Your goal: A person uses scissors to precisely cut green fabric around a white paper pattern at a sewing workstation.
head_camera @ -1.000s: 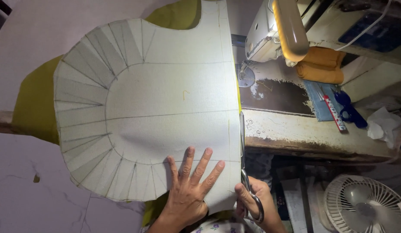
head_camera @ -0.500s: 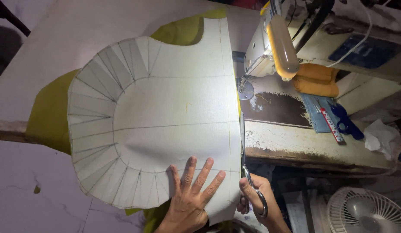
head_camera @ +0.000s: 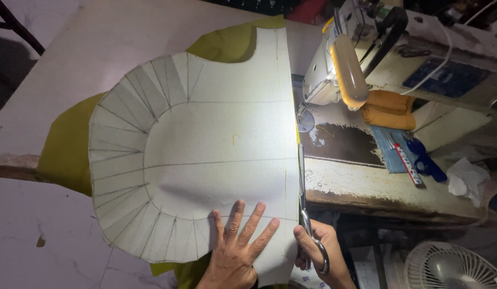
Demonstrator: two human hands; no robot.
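A stiff white pattern piece [head_camera: 205, 155], marked with pencil lines and radiating segments, lies on olive-yellow fabric [head_camera: 66, 147] spread over a pale table [head_camera: 98, 37]. My left hand [head_camera: 237, 243] presses flat on the pattern's near edge, fingers spread. My right hand [head_camera: 318, 254] grips a pair of metal scissors [head_camera: 303, 203]. Their blades run up along the straight right edge of the pattern, where the yellow fabric shows as a thin strip.
A white sewing machine [head_camera: 366, 59] stands on a worn wooden table [head_camera: 376, 187] to the right, with folded orange cloth [head_camera: 390, 109], blue-handled scissors [head_camera: 422, 160] and crumpled white cloth [head_camera: 465, 179]. A white fan [head_camera: 451, 267] sits at the lower right.
The view has shifted so pattern and hands sit slightly higher and further left. The scissors have advanced a little along the pattern's right edge. My left hand stays pressed on the pattern.
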